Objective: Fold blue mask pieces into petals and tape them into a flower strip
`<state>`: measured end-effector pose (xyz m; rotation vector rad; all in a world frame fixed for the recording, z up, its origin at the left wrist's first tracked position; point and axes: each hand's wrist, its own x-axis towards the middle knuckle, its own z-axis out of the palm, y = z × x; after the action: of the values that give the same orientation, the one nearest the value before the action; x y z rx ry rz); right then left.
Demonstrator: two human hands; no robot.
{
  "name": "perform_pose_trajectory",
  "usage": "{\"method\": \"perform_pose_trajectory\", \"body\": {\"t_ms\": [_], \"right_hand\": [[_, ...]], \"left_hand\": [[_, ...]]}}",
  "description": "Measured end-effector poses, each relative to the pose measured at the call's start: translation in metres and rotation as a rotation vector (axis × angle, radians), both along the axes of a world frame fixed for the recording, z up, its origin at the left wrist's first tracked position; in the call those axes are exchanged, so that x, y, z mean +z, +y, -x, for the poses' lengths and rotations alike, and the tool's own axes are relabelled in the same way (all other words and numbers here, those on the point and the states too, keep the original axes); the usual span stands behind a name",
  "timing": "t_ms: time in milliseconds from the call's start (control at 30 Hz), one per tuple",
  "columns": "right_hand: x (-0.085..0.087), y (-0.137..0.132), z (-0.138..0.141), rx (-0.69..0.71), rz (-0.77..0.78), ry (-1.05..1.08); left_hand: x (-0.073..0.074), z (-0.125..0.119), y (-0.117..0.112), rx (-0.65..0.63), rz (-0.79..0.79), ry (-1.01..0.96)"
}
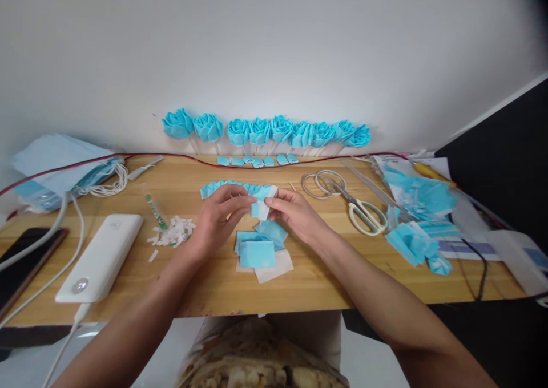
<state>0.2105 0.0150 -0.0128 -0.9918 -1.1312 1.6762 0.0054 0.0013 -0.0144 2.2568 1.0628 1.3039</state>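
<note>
"Where's the blue-and-white piece point(262, 210), & who's got it?"

"Mid-desk point(214, 299), just far of the loose blue sheets point(257, 255). L hand point(220, 214) pinches its left edge, R hand point(295, 211) grips its right side, thumb on top."

"How'd it handle?"

"Prob. v. light & soft, thin like fabric, not much slip. I'd guess it creases easily & might tear if yanked. Best hold = fingertips at edges or fold, w/o crushing the middle."

"Which way's it pointing?"

"White flap tapers to the near side; long axis approx. near-far, far end leaning a bit right. Fingers hide some, so can't be exact."
</note>
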Motion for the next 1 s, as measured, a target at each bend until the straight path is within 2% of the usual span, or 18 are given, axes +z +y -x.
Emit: {"method": "perform_pose_trajectory", "body": {"t_ms": [267, 433, 633, 1000], "right_hand": [[-0.0006, 0.0011, -0.0015, 0.016, 0.051, 0.057], [-0.0030, 0.0015, -0.0019, 0.086, 0.104, 0.096], [-0.0008, 0.0011, -0.0021, 0.096, 0.095, 0.062], [0.0003, -0.0025, 0.0021, 0.072, -0.018, -0.069]], "left_hand": [[-0.0009, 0.0029, 0.0044, 0.131, -0.230, 0.118], [-0.0016, 0.0039, 0.0053, 0.071, -0.317, 0.193], [0.0030, 0.0090, 0.0050, 0.015, -0.295, 0.189], [0.0057, 0.0058, 0.0031, -0.092, -0.227, 0.170]]}}
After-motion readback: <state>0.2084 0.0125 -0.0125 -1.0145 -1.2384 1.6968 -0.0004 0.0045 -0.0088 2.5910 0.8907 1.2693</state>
